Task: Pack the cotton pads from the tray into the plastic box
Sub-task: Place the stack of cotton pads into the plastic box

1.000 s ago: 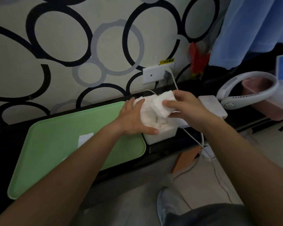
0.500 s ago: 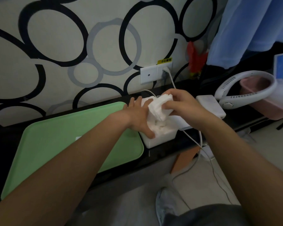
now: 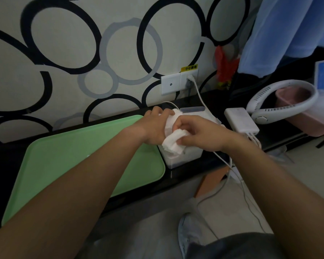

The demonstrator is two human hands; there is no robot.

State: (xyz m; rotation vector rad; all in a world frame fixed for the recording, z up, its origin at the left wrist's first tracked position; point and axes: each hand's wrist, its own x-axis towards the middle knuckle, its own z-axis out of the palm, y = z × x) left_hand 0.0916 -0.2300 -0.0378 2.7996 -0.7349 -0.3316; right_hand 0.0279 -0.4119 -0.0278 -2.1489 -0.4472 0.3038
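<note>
- Head view: your right hand (image 3: 200, 134) pinches a wad of cotton pads (image 3: 173, 142) between thumb and curled fingers (image 3: 183, 126), at the near-left corner of the plastic box (image 3: 183, 156).
- Half a second ago you held that wad higher, over the middle of the box; now it sits lower, touching the box's near rim and bent into a soft fold.
- Your left hand (image 3: 155, 126) lies on the box's left side, its fingers curled over the packed pads (image 3: 169, 118) that stand up out of the box. The thumb is hidden, so you cannot tell how firmly it grips.
- Earlier that hand's thumb ran down the box's near-left wall; it has since shifted up and toward the far side.
- The green tray (image 3: 82, 156) lies just left of the box, touching or nearly touching it, on the black desk (image 3: 209, 165).
- A second ago one white pad showed on the tray; your left forearm now covers that spot, so you cannot tell whether it is there.
- Right of the box sits a white charger block (image 3: 239, 120), with white cables (image 3: 226, 161) running past the box's right side and down over the desk edge.
- Beyond the charger, further right of the box, a white neck fan (image 3: 281, 101) leans on a pink basin (image 3: 303, 126).
</note>
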